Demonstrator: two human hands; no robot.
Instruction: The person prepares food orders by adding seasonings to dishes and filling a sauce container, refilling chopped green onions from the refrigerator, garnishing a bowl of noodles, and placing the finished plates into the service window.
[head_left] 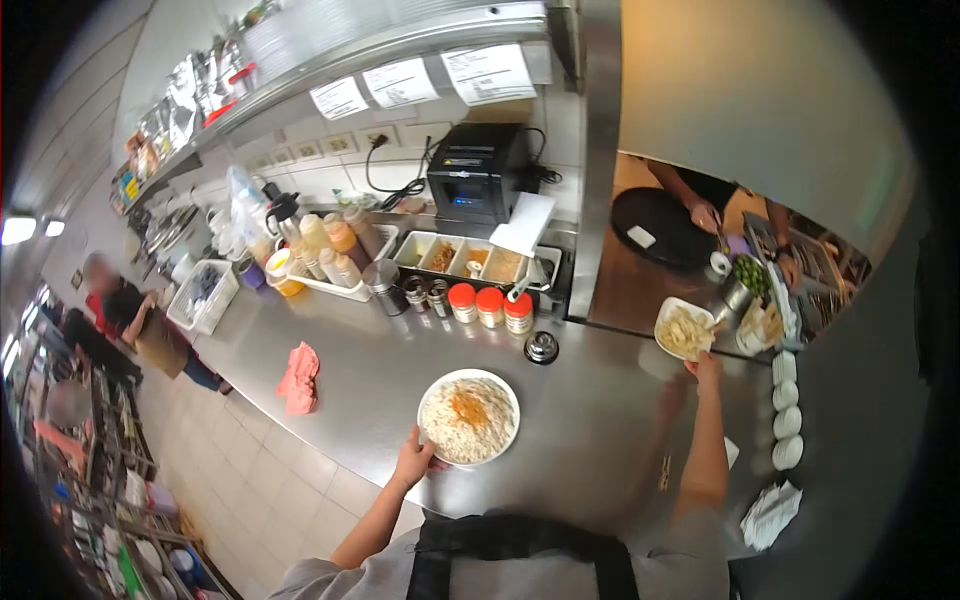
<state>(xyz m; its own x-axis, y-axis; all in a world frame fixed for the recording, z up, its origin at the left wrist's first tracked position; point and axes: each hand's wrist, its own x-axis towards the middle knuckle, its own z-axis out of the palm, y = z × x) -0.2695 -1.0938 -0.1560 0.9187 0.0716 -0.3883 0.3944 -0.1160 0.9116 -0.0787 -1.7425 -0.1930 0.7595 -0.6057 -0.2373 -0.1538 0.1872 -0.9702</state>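
Observation:
A round white bowl (468,418) of pale, shredded-looking food with an orange topping rests on the steel counter (360,355). Its lower left rim is gripped by my left hand (412,461), with the fingers partly under the bowl. At the right, my right hand (705,368) is closed on the near edge of a white square bowl (686,329) filled with pale yellow pieces, at the pass-through opening. A pink cloth (298,379) lies left of the round bowl.
Red-lidded jars (490,307), a topping tray (460,258) and a black printer (478,172) line the back. Beyond the opening, another person's hands (706,217) are near a round black tray (662,228). Small white dishes (786,422) stand right. Another person (150,325) stands far left.

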